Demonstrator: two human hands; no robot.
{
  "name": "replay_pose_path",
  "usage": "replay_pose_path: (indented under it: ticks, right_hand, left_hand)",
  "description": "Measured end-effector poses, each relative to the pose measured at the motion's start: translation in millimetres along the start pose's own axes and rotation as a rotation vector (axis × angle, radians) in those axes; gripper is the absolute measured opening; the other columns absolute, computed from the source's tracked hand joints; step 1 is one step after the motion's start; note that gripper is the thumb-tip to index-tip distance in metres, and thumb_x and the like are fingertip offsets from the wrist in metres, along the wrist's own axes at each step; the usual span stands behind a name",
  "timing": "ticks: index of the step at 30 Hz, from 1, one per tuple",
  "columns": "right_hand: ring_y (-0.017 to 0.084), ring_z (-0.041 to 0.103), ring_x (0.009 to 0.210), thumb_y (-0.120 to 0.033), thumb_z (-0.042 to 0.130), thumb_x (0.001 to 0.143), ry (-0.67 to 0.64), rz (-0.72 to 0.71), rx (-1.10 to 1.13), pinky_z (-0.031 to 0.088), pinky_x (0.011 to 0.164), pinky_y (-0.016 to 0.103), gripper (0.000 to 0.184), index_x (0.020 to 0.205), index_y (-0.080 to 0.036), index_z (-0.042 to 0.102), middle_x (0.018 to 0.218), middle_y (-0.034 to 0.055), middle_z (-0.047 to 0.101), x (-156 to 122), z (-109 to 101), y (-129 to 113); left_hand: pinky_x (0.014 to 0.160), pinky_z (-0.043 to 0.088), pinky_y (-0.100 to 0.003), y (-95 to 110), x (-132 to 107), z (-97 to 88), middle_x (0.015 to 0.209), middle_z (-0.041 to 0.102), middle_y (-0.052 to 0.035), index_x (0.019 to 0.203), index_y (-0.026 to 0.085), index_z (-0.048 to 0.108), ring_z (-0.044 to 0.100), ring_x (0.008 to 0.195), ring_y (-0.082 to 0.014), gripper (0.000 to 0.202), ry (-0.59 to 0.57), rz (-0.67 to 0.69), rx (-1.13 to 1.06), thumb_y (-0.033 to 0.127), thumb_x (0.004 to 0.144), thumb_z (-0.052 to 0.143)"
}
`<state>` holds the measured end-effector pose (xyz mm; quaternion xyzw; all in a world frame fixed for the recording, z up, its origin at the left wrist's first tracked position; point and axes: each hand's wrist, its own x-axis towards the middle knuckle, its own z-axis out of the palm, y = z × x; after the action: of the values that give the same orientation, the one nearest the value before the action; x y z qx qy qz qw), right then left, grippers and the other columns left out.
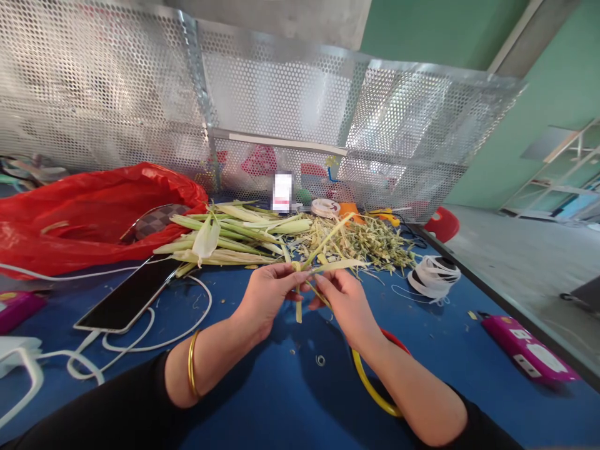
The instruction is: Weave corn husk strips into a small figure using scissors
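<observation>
Both hands meet over the middle of the blue table, fingers pinched around pale yellow-green corn husk strips (330, 239). My left hand (268, 289) grips the strips where they cross, and one short end hangs below its fingertips. From the right, my right hand (344, 301) pinches a strip close to the same crossing. Other strip ends stick up and out to the right. Just beyond the hands lies a pile of long corn husks (234, 234), with a heap of shredded husk bits (370, 240) beside it. The fingers partly hide the crossing.
A red plastic bag (94, 194) sits at the left, near a tablet (129, 297) with a white cable. A spool of white cord (434, 276), a purple box (529, 350) and a yellow-red ring (370, 384) lie to the right. A perforated metal screen (281, 94) stands behind.
</observation>
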<state>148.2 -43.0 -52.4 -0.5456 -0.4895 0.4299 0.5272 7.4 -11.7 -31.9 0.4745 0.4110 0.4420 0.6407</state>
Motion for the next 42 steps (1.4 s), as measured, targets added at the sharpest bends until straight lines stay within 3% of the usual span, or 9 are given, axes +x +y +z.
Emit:
replay_pose_path:
  ticks: [5, 11, 14, 17, 20, 27, 34, 38, 42]
  right_hand:
    - [0.015, 0.065, 0.060, -0.029, 0.051, 0.086, -0.174, -0.147, -0.154, 0.053, 0.063, 0.031, 0.009, 0.089, -0.021, 0.054, 0.078, 0.0010, 0.065, -7, -3, -9]
    - [0.017, 0.068, 0.083, -0.023, 0.045, 0.089, -0.337, -0.289, -0.129, 0.053, 0.079, 0.032, 0.023, 0.109, -0.022, 0.057, 0.101, 0.0064, 0.068, -6, -7, -15]
    - [0.017, 0.066, 0.088, -0.018, 0.049, 0.088, -0.300, -0.533, -0.365, 0.052, 0.080, 0.030, 0.023, 0.108, -0.023, 0.059, 0.101, 0.0054, 0.068, -5, -9, -12]
    - [0.017, 0.064, 0.084, -0.016, 0.049, 0.090, -0.165, -0.865, -0.715, 0.049, 0.077, 0.030, 0.019, 0.101, -0.022, 0.063, 0.091, 0.0049, 0.069, -5, -11, -10]
    - [0.016, 0.063, 0.079, -0.015, 0.052, 0.089, -0.027, -1.022, -0.857, 0.046, 0.078, 0.031, 0.015, 0.093, -0.022, 0.065, 0.084, 0.0038, 0.068, -6, -11, -11]
    - [0.022, 0.060, 0.095, -0.018, 0.049, 0.088, 0.116, -0.906, -0.739, 0.043, 0.087, 0.038, 0.010, 0.086, -0.020, 0.059, 0.097, 0.0088, 0.066, -3, -14, -16]
    - [0.016, 0.055, 0.061, -0.029, 0.048, 0.088, 0.123, -0.511, -0.774, 0.039, 0.058, 0.026, 0.015, 0.076, -0.021, 0.051, 0.067, 0.0016, 0.061, 1, -16, -10]
    - [0.012, 0.044, 0.049, -0.030, 0.049, 0.086, 0.128, -0.433, -0.723, 0.032, 0.050, 0.023, 0.019, 0.069, -0.022, 0.047, 0.054, -0.0039, 0.050, 1, -15, -11]
    - [0.011, 0.042, 0.047, -0.028, 0.050, 0.084, 0.111, -0.371, -0.674, 0.030, 0.049, 0.023, 0.019, 0.067, -0.021, 0.047, 0.053, -0.0047, 0.049, 3, -13, -10]
  left_hand:
    - [0.047, 0.039, -0.017, 1, 8, -7.2, 0.058, 0.062, -0.0012, 0.072, 0.013, 0.069, 0.056, 0.056, -0.0095, 0.021, 0.132, 0.023, 0.041, 0.033, 0.067, 0.072]
    - [0.043, 0.034, -0.016, 0, 8, -7.7, 0.059, 0.061, -0.0013, 0.067, 0.013, 0.067, 0.050, 0.050, -0.0073, 0.021, 0.159, 0.019, 0.084, 0.033, 0.066, 0.070]
    - [0.042, 0.034, -0.016, -1, 6, -5.2, 0.057, 0.058, 0.0005, 0.064, 0.013, 0.065, 0.047, 0.049, -0.0062, 0.021, 0.132, 0.008, 0.083, 0.033, 0.064, 0.071]
    - [0.042, 0.034, -0.016, -3, 4, -2.1, 0.057, 0.058, 0.0020, 0.070, 0.014, 0.064, 0.047, 0.048, -0.0064, 0.023, 0.097, 0.002, 0.065, 0.033, 0.062, 0.073]
    - [0.041, 0.035, -0.017, -4, 1, 0.7, 0.053, 0.059, 0.0029, 0.074, 0.015, 0.060, 0.052, 0.049, -0.0091, 0.025, 0.098, -0.015, 0.042, 0.031, 0.060, 0.074]
    - [0.043, 0.035, -0.018, -1, -3, 3.7, 0.062, 0.067, -0.0044, 0.067, 0.013, 0.063, 0.059, 0.054, -0.0119, 0.021, -0.015, -0.032, 0.095, 0.030, 0.060, 0.073]
    - [0.045, 0.037, -0.019, -1, -6, 4.6, 0.065, 0.069, -0.0061, 0.068, 0.014, 0.067, 0.060, 0.055, -0.0122, 0.018, -0.111, -0.034, 0.092, 0.031, 0.065, 0.070]
    - [0.047, 0.038, -0.019, -3, -6, 6.0, 0.066, 0.068, -0.0056, 0.074, 0.014, 0.070, 0.059, 0.056, -0.0129, 0.021, -0.136, -0.022, 0.136, 0.032, 0.063, 0.072]
    - [0.043, 0.034, -0.018, -7, -8, 10.4, 0.062, 0.066, -0.0021, 0.072, 0.015, 0.072, 0.056, 0.053, -0.0114, 0.020, -0.036, 0.031, 0.191, 0.028, 0.057, 0.076]
